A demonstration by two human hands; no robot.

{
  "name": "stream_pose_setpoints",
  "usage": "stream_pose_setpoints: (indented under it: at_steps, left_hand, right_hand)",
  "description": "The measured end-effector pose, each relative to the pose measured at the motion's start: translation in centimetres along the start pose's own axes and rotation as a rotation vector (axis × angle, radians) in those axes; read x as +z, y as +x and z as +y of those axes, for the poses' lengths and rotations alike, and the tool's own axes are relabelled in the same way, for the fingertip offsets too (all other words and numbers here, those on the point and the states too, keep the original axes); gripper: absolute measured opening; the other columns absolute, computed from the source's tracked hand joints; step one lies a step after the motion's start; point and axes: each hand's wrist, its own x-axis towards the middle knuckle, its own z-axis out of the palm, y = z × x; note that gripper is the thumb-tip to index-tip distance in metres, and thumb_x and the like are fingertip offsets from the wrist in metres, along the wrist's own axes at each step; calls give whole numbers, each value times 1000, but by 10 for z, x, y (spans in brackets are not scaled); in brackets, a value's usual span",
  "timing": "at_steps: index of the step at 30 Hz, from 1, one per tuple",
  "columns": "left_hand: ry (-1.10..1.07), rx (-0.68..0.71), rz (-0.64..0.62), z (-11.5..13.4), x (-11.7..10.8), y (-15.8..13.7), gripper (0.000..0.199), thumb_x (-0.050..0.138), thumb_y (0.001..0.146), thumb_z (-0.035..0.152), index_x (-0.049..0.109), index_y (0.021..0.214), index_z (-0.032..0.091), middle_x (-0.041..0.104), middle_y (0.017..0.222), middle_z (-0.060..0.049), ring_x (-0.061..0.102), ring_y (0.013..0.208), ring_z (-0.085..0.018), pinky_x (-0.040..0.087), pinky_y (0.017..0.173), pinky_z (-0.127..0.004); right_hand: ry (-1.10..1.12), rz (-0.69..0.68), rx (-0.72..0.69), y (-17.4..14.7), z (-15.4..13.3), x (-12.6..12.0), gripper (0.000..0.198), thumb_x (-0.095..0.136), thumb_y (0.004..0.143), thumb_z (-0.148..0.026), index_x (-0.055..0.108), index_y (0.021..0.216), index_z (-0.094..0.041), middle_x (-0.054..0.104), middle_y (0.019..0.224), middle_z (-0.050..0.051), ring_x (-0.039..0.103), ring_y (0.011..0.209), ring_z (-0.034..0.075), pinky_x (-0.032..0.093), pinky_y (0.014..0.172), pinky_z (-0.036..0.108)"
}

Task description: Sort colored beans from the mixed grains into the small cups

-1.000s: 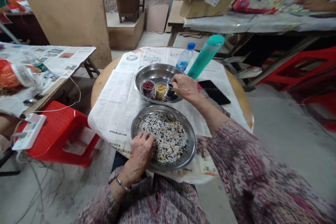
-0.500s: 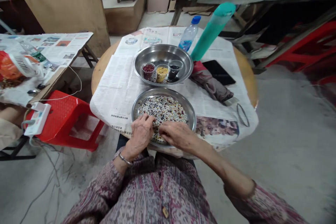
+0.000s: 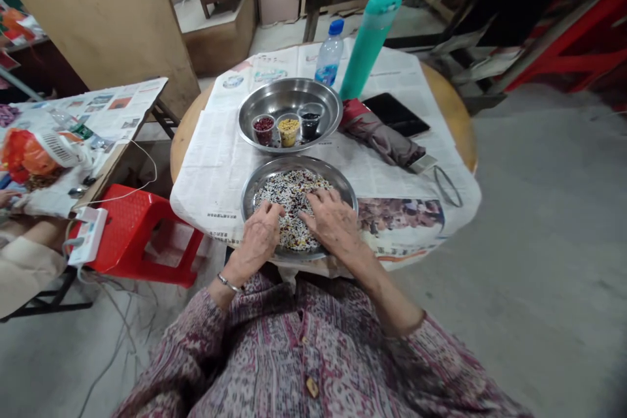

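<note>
A steel basin (image 3: pixel 248 191) in front of me holds a layer of mixed white, black, yellow and red grains (image 3: pixel 294 189). My left hand (image 3: pixel 262 230) lies over its near-left part, fingers curled and pressed together; what they pinch, if anything, is hidden. My right hand (image 3: pixel 333 219) rests on the grains at the right, its fingers spread apart and bent down into them. Just beyond stands a second steel basin (image 3: pixel 289 88) with three clear cups: one of red beans (image 3: pixel 263 130), one of yellow kernels (image 3: pixel 288 130) and one of black beans (image 3: pixel 309 125).
Newspaper (image 3: pixel 210 163) covers the round table. Behind the far basin stand a water bottle (image 3: pixel 329 55) and a tall teal container (image 3: pixel 371 46). A folded umbrella (image 3: pixel 377 134) and a black tablet (image 3: pixel 396 114) lie right. A red stool (image 3: pixel 132 228) carries a power strip (image 3: pixel 89 235); another person's arm is at far left.
My right hand has moved up and right over the grains, and its fingers have spread from a closed curl. My left hand stays near the left side of the basin. The view has shifted slightly.
</note>
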Motion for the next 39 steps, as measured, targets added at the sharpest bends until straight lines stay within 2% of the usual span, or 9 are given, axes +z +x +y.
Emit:
stream_pose_setpoints:
  at_steps: [6,10,13,16,19,22,25,33,39]
  left_hand:
    - [-24,37,27,-9,-2,26,31,39,89,-1,60,101,17,57,98,-5,57,91,-16,50,87,-30]
    - [7,18,19,-11,-2,50,37,38,87,-3,61,108,17,60,104,-6,58,96,-17,50,89,-31]
    - [112,-3,-14,-5,1,65,30,48,94,10,58,121,16,58,120,-11,54,113,-23,47,99,-40]
    - [217,-6,-113,6,4,70,48,67,89,32,52,133,18,51,135,-14,47,123,-32,46,101,-48]
    - [176,90,-216,13,4,67,49,73,85,33,56,129,20,53,129,-11,50,120,-30,47,101,-44]
    - [73,160,-294,13,3,61,24,59,90,13,63,114,17,60,109,-7,57,106,-21,49,96,-34]
    - [61,145,-295,10,1,54,27,47,91,5,64,108,18,63,102,-5,60,99,-18,51,92,-32]
    - [124,181,-331,5,-31,17,12,57,98,24,64,106,21,67,105,-2,59,103,-18,43,108,-40]
    - [125,98,-355,11,-30,8,47,74,84,26,54,126,21,50,130,-10,48,123,-29,50,102,-47]
  right_hand:
    - [191,21,-26,-14,-2,3,33,43,89,-6,68,107,-18,70,99,8,62,95,22,47,86,32]
    - [203,128,19,-20,-1,-3,40,44,85,-4,67,114,-19,70,114,9,59,107,25,46,92,36]
    - [167,176,89,-23,-2,-2,34,47,88,-10,68,113,-20,70,119,10,58,109,28,47,89,40]
    - [194,235,129,-24,-3,1,34,46,90,-12,68,115,-20,69,121,10,58,112,28,47,92,40]
    - [222,272,151,-23,-4,2,38,44,89,-11,65,119,-18,68,124,10,56,116,28,46,97,40]
    - [220,261,166,-23,-5,2,40,44,87,-8,64,120,-17,68,125,11,56,115,28,45,95,40]
    - [211,229,170,-23,-5,1,37,45,86,-8,65,117,-17,70,121,10,58,110,27,44,91,39]
    - [201,170,122,-26,-2,3,21,51,90,-16,70,99,-19,74,104,7,59,99,25,37,82,37]
    - [221,254,113,-26,-2,7,23,50,90,-12,69,101,-19,74,98,6,58,93,23,36,80,35]
